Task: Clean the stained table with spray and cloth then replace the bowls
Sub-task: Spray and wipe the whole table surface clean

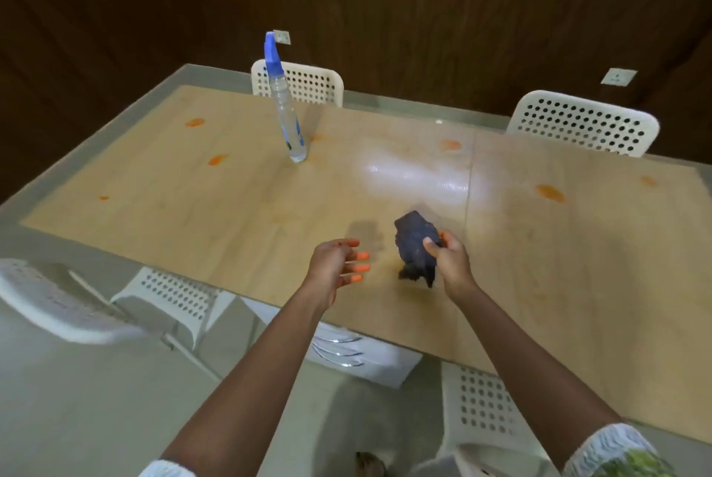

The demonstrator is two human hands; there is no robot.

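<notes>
No legible text, labels or signs anywhere.

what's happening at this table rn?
A person is cleaning a light wood-look table. The right hand grips a bunched dark blue cloth just above the tabletop; the left hand hovers open beside it. A clear spray bottle with a blue nozzle stands upright further back. Several orange stains remain. No bowls in view.

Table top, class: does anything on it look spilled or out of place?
Yes. Orange stains dot the table: one far left, one right. The spray bottle stands among them.
</notes>
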